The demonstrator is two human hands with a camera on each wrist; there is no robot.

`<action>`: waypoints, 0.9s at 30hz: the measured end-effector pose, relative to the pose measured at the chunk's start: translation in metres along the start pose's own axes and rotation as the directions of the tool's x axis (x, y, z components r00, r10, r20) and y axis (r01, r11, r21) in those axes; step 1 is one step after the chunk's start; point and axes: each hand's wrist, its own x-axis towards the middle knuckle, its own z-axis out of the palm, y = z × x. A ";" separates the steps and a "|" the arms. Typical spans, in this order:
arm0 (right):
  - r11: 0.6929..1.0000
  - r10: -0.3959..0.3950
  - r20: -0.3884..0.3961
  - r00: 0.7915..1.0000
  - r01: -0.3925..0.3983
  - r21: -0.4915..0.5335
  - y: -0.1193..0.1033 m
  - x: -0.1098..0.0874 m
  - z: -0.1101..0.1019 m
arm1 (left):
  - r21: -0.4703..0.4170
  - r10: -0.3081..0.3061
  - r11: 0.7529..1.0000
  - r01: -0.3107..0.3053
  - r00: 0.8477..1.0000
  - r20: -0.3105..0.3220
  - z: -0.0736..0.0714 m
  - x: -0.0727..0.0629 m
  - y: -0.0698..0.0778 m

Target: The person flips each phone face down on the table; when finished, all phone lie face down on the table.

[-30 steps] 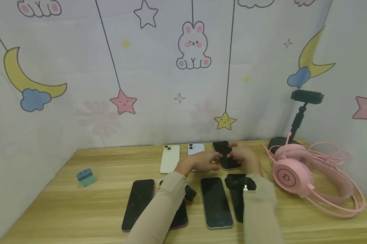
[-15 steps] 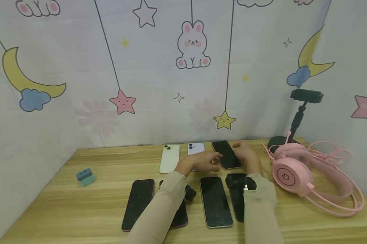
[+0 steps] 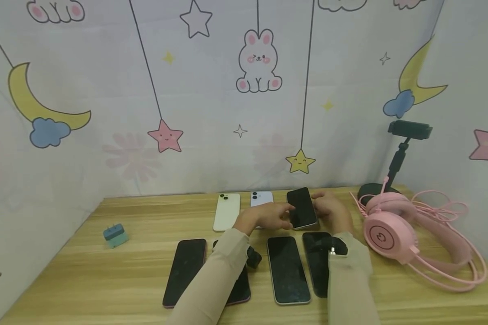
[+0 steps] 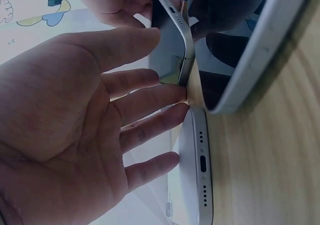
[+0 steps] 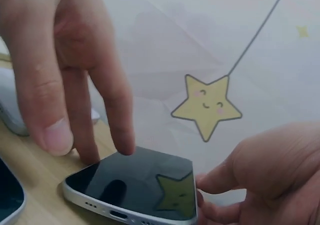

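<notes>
A smartphone (image 3: 302,207) with a dark screen and silver edge lies at the back of the table, its right side tipped up. My right hand (image 3: 332,210) pinches its right edge; in the right wrist view that thumb and fingers (image 5: 225,212) meet the phone's side. Over the pale lavender phone (image 3: 262,197) and by the dark phone's left edge, my left hand (image 3: 268,215) reaches with its fingers extended. In the left wrist view its palm (image 4: 55,105) shows, the fingers spread and gripping nothing. A cream phone (image 3: 227,212) lies camera side up to the left.
In a front row lie several dark-screened phones (image 3: 288,271), partly under my forearms. Pink headphones (image 3: 390,230) with a cable and a black stand (image 3: 398,158) are at the right. A small blue-green charger-like block (image 3: 115,235) sits at the left. A patterned curtain (image 3: 211,113) hangs behind.
My right hand has moved from above the phone's screen to its right edge and now pinches it. The phone has tipped up and turned slightly. The left hand stays nearly still.
</notes>
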 end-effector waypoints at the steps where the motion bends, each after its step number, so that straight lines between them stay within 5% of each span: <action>1: 1.000 -0.006 0.015 1.000 0.006 0.031 0.000 0.000 0.000 | -0.002 0.000 1.000 0.000 1.000 0.000 0.000 0.000 0.000; 5: 0.994 -0.033 0.070 0.997 0.025 0.109 0.000 -0.001 -0.002 | -0.017 -0.003 1.000 0.003 1.000 -0.004 0.001 0.001 0.000; 13: 0.999 -0.022 0.055 0.998 0.023 -0.023 -0.006 -0.002 -0.002 | -0.030 0.001 1.000 -0.002 1.000 -0.031 0.002 0.002 0.000; 27: 0.997 -0.019 0.133 0.991 0.028 -0.067 -0.010 0.001 0.002 | -0.136 0.043 0.989 -0.053 0.996 -0.080 0.001 0.004 -0.001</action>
